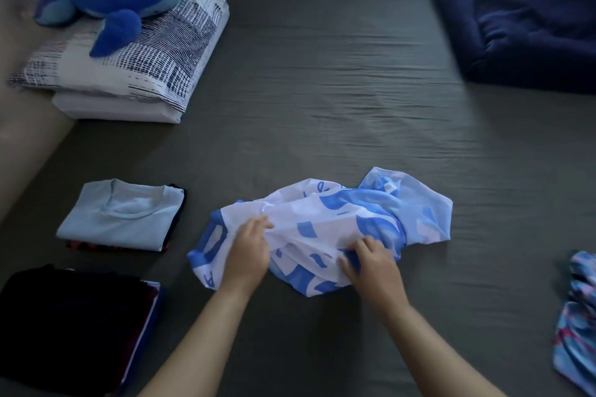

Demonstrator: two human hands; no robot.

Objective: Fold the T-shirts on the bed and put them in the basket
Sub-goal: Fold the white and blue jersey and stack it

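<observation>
Both hands [309,251] gripping crumpled T-shirt [322,222]

one head-worn wide-angle view looks forward and down from the near edge of the bed [322,74], close above the left hand [250,248] and right hand [371,264], whose forearms enter from the bottom edge. it faces across the mattress toward the far wall, with pillows [145,58] at upper left and a dark blue blanket [522,29] at upper right. straight edges bow slightly near the borders.
</observation>
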